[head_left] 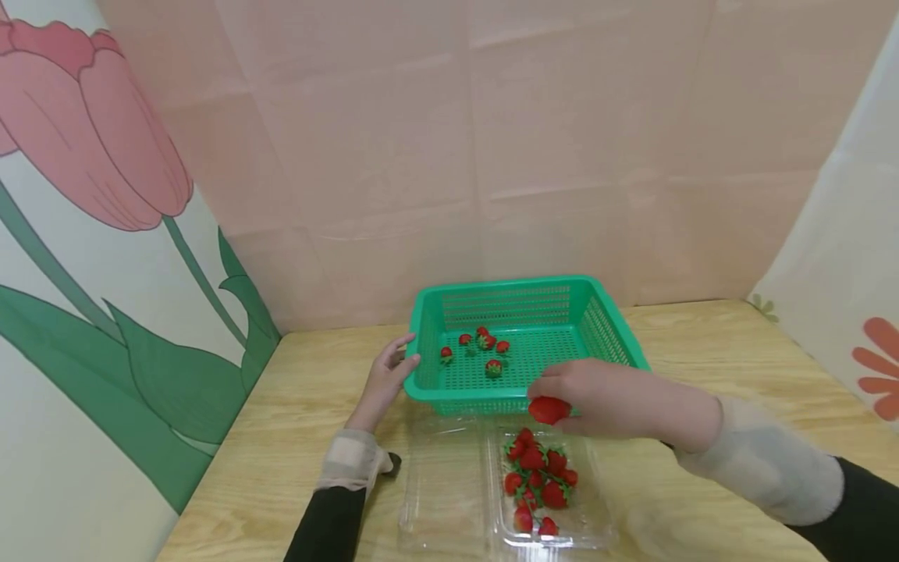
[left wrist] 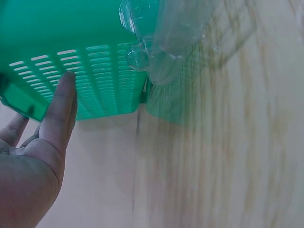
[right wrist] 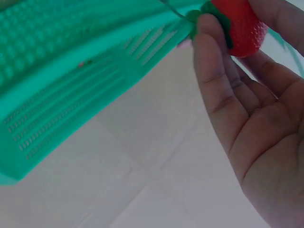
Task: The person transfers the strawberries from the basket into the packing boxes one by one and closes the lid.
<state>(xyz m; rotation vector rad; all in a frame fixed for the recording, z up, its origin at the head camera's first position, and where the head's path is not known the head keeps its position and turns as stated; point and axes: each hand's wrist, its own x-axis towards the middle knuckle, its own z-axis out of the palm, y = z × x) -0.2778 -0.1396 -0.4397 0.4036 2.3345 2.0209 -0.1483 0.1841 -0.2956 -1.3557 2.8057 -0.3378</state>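
Observation:
A red strawberry [head_left: 549, 410] with green leaves is pinched between the thumb and fingers of the right hand [head_left: 597, 394], above the front rim of a green plastic basket [head_left: 534, 290]. In the right wrist view the same strawberry [right wrist: 240, 28] shows its leafy cap by the fingertips. At the basket's left rim the left hand [head_left: 382, 378] rests with fairly straight fingers, and the left wrist view has that hand [left wrist: 40, 152] touching the slotted wall. Several strawberries [head_left: 494, 368] lie inside the basket. Several more strawberries [head_left: 532, 459] sit in a clear plastic clamshell [head_left: 590, 499] in front.
The clamshell's lid [head_left: 444, 492] lies unfolded to the left, close to the basket's front. Everything stands on a wood-grain table [head_left: 281, 437]. A pink cloth backdrop [head_left: 421, 156] rises behind, with a tulip-printed panel [head_left: 91, 140] at left and a flower-printed one [head_left: 843, 257] at right.

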